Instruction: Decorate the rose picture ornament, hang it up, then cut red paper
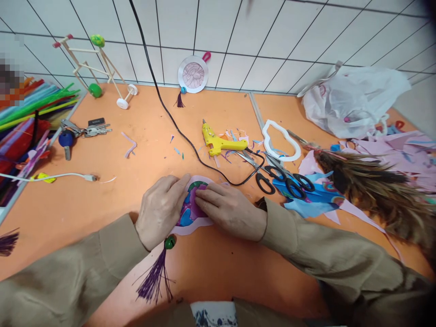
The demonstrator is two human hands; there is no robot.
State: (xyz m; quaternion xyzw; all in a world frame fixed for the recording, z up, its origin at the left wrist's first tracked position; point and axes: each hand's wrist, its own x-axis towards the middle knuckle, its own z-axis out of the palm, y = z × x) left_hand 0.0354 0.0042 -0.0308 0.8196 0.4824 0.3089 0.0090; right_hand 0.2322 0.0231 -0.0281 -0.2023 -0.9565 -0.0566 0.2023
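Observation:
A lilac-edged craft piece [197,222] with blue, purple and green shapes on its face lies in front of me. From its lower left edge hang a green bell [170,241] and a dark purple tassel [155,279]. My left hand [161,209] closes on the left side of the piece, its thumb and index finger reaching along the upper edge. Across the right side lies my right hand [231,209], fingers together and pressed onto the coloured face. Both hands cover much of the piece, and the undersides of the fingers are hidden.
Beyond my hands sits a yellow glue gun [218,141] with a black cord. Scissors [265,181], a white wavy frame [281,141] and a feather bundle [378,195] lie right. Keys [91,129], a stick frame [102,68] and pipe cleaners [37,106] are left.

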